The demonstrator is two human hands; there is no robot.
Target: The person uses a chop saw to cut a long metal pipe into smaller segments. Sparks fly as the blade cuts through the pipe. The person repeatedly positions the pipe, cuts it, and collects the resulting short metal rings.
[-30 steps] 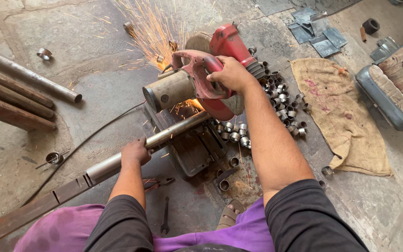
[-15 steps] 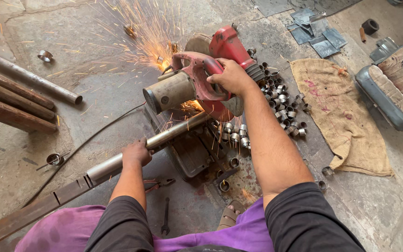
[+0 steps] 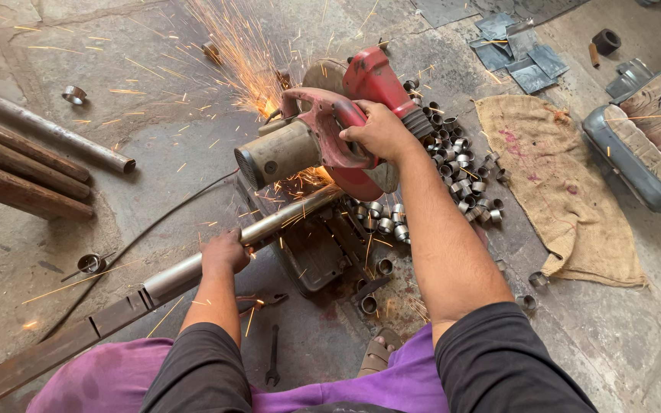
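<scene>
The person crouches over a red chop saw [image 3: 338, 130] that stands on the stone floor [image 3: 154, 183]. The saw has a worn red guard and handle, a dull grey motor barrel pointing left, and a dark metal base with a vise under it. Its blade is down on a long steel pipe [image 3: 269, 226], and a fan of orange sparks [image 3: 231, 53] sprays up and away to the left from the cut.

The right hand [image 3: 380, 131] is wrapped around the saw's red handle, its grip closed tight on it, arm stretched forward. The left hand [image 3: 226, 251] clasps the pipe from above, grip closed round it, a little way left of the vise. The pipe is silvery and smooth near the saw, runs diagonally down to the left, and sits in a darker rusty channel [image 3: 55, 348] toward the lower left corner.

Just right of the saw lies a heap of short cut pipe rings [image 3: 460, 164], bright and grey, with a few more scattered near the base. A stained burlap sack [image 3: 556, 183] lies flat on the floor beyond them. Three rusty pipes [image 3: 32, 164] lie at the left edge, well apart from the saw. A dark wrench [image 3: 272, 356] rests on the floor between the person's knees.
</scene>
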